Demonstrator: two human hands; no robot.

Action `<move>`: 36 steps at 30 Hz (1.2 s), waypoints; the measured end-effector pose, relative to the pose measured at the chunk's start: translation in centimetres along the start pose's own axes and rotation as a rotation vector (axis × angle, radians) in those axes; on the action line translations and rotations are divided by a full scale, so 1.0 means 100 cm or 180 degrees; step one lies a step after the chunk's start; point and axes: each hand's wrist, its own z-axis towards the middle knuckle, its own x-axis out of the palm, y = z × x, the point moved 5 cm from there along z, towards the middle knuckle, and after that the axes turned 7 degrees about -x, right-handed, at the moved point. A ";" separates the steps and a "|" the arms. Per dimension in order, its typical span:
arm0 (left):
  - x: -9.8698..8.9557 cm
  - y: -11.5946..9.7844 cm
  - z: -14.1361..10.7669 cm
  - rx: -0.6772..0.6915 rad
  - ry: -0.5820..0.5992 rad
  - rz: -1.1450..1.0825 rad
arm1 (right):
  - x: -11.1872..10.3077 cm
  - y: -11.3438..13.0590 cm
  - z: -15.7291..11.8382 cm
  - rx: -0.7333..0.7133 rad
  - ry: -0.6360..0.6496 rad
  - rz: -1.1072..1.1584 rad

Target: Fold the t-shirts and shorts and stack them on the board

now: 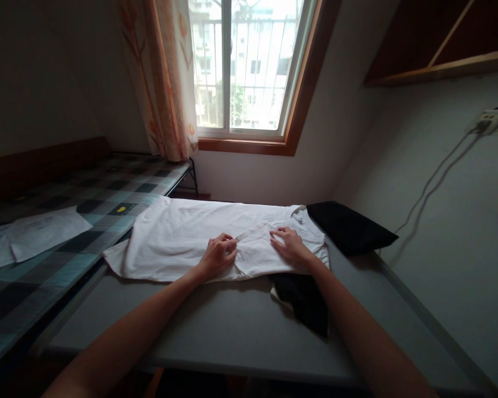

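Shirt, white, lies spread on the grey table at our twelve o'clock. Our left hand rests on it, fingers curled beside a crease; we cannot tell whether they pinch the cloth. Our right hand touches it with fingers loosely spread. From the shirt's middle, the collar sits at two o'clock, black cloth juts out at three and four, and the bed stands at nine.

You have two hands and one shirt in view. You also face one table, one bed, one curtain and one window.
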 end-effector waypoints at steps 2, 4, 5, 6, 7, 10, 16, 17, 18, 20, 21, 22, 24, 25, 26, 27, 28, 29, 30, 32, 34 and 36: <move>0.000 0.000 0.000 0.0032 0.0001 0.0000 | 0.005 0.002 0.019 0.0096 0.0075 0.0085; 0.000 0.001 0.001 0.0087 -0.0025 -0.0024 | 0.010 0.003 0.035 0.0207 0.0165 0.0170; 0.000 0.001 0.001 0.0113 -0.0052 -0.0058 | 0.013 0.003 0.041 0.0265 0.0200 0.0194; 0.000 0.003 0.002 0.0133 -0.0092 -0.0105 | 0.014 0.003 0.044 0.0305 0.0214 0.0205; 0.000 0.004 0.002 0.0144 -0.0138 -0.0163 | 0.016 0.002 0.046 0.0327 0.0205 0.0204; 0.000 0.008 0.004 0.0110 -0.0285 -0.0324 | 0.016 -0.001 0.043 0.0151 0.0088 0.0287; -0.002 0.004 0.001 0.0115 -0.0334 -0.0067 | -0.011 -0.030 0.018 -0.0314 -0.0089 0.0806; -0.003 0.002 0.000 0.0122 -0.0425 0.0055 | -0.018 -0.037 0.012 -0.0312 -0.0131 0.0852; -0.004 0.000 -0.001 0.0144 -0.0511 0.0154 | -0.025 -0.044 0.006 -0.0275 -0.0190 0.0884; -0.003 -0.006 -0.004 0.0306 -0.0489 0.0156 | -0.039 -0.059 -0.008 -0.0041 -0.0265 0.0977; -0.001 -0.011 -0.006 0.0451 -0.0323 0.0028 | -0.044 -0.065 -0.016 0.0115 -0.0260 0.1043; 0.003 -0.016 -0.008 0.0620 -0.0081 -0.0153 | -0.048 -0.069 -0.025 0.0251 -0.0233 0.1109; 0.009 -0.029 -0.013 0.0936 0.0488 -0.0497 | -0.053 -0.072 -0.040 0.0400 -0.0142 0.1194; 0.011 -0.035 -0.016 0.1042 0.0738 -0.0603 | -0.055 -0.071 -0.047 0.0421 -0.0067 0.1208; 0.012 -0.040 -0.019 0.1113 0.0933 -0.0649 | -0.055 -0.070 -0.052 0.0428 0.0036 0.1214; 0.012 -0.044 -0.022 0.1162 0.1068 -0.0647 | -0.055 -0.067 -0.056 0.0435 0.0164 0.1229; 0.010 -0.048 -0.024 0.1193 0.1152 -0.0623 | -0.055 -0.065 -0.060 0.0437 0.0302 0.1261; 0.009 -0.051 -0.025 0.1208 0.1208 -0.0593 | -0.054 -0.062 -0.062 0.0436 0.0432 0.1306; 0.007 -0.053 -0.026 0.1218 0.1243 -0.0567 | -0.054 -0.059 -0.063 0.0432 0.0534 0.1358; 0.004 -0.054 -0.027 0.1214 0.1286 -0.0548 | -0.055 -0.055 -0.065 0.0430 0.0656 0.1481; 0.003 -0.051 -0.027 0.1156 0.1313 -0.0626 | -0.056 -0.051 -0.065 0.0434 0.0744 0.1630; 0.004 -0.046 -0.025 0.1067 0.1303 -0.0779 | -0.059 -0.050 -0.066 0.0423 0.0763 0.1786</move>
